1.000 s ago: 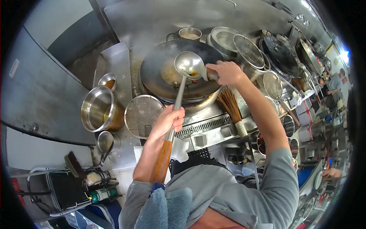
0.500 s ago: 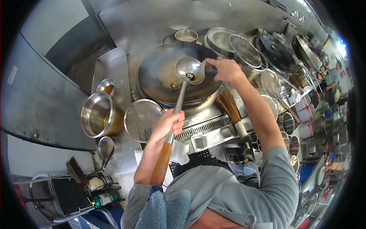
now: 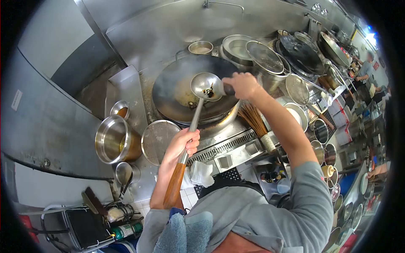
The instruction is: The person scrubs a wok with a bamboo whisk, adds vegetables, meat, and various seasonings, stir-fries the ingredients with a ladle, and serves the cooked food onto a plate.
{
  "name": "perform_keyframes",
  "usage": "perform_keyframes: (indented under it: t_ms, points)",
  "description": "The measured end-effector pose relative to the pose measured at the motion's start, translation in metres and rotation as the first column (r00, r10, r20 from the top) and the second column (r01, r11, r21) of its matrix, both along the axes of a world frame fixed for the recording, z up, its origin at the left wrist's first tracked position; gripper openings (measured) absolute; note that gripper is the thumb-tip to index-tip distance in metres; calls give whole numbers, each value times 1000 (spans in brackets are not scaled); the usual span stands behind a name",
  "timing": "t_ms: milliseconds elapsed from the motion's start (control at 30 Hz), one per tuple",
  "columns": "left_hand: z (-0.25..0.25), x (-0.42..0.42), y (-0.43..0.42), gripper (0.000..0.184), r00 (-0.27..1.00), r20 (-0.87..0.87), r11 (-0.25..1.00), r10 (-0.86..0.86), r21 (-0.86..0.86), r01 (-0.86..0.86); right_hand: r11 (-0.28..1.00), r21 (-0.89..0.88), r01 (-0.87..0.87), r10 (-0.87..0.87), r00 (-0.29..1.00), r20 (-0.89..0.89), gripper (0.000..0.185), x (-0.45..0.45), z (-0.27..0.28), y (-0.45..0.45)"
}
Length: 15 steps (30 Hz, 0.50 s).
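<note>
My left hand [image 3: 181,147] is wrapped round the shaft of a long wooden-handled ladle [image 3: 200,80], its round metal bowl held above a dark, steaming wok [image 3: 166,99]. Some small dark bits [image 3: 208,90] lie in the bowl. At the bowl's right rim, my right hand [image 3: 244,85] is closed on a black-handled utensil [image 3: 228,89]. The metal end of that utensil is mostly hidden at the bowl, so its kind is unclear. Inside the wok, a brownish patch shows through the steam.
Left of the wok stand a deep steel pot [image 3: 110,139], a small bowl of brown liquid [image 3: 121,110] and a round mesh strainer [image 3: 159,142]. A bamboo brush [image 3: 255,122] lies at the right. Stacked pans and strainers [image 3: 265,57] fill the back right. Another person [image 3: 367,69] stands far off.
The view has shifted slightly. Both hands stay over the wok with their tools. Less of the right utensil's metal end shows, and the dark bits in the ladle look a little more spread.
</note>
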<state>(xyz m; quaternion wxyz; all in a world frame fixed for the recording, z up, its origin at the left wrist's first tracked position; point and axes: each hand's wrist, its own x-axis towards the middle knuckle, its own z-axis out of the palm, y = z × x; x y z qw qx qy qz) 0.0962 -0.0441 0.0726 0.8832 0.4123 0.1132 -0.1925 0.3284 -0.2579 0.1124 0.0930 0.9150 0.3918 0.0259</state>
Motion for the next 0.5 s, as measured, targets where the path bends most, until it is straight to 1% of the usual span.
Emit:
perform_keyframes:
  t_ms: [33, 133, 167, 267, 333, 367, 433, 467, 500]
  points:
    - [1, -1, -1, 8, 1000, -7, 1000, 13, 8, -12, 993, 49, 104, -101, 993, -60, 66, 6, 5, -4]
    - [5, -1, -3, 9, 999, -15, 999, 36, 24, -35, 936, 317, 152, -115, 984, -134, 79, 10, 4, -27]
    - [5, 0, -2, 9, 999, -8, 999, 32, 25, -32, 923, 334, 189, -127, 971, -200, 87, 11, 5, -31]
    - [3, 5, 9, 10, 1000, -15, 999, 18, 30, -18, 823, 540, 175, -18, 959, -284, 89, 6, 2, -42]
    - [1, 14, 26, 9, 1000, -19, 999, 17, 47, -16, 607, 775, 177, 151, 931, -331, 91, 2, -6, -48]
    - [-2, 20, 38, 9, 1000, -3, 995, 24, 100, -24, 473, 860, 190, 241, 911, -334, 93, -2, -11, -52]
    - [-1, 33, 60, 9, 998, 58, 980, 16, 199, -28, 243, 932, 268, 277, 902, -332, 93, -18, -18, -62]
    - [4, 38, 66, 11, 996, 39, 919, 76, 385, -85, 120, 944, 308, 294, 897, -330, 93, -30, -23, -67]
    - [2, 44, 77, 12, 998, 53, 851, 43, 521, -65, 29, 926, 377, 339, 867, -364, 94, -51, -14, -73]
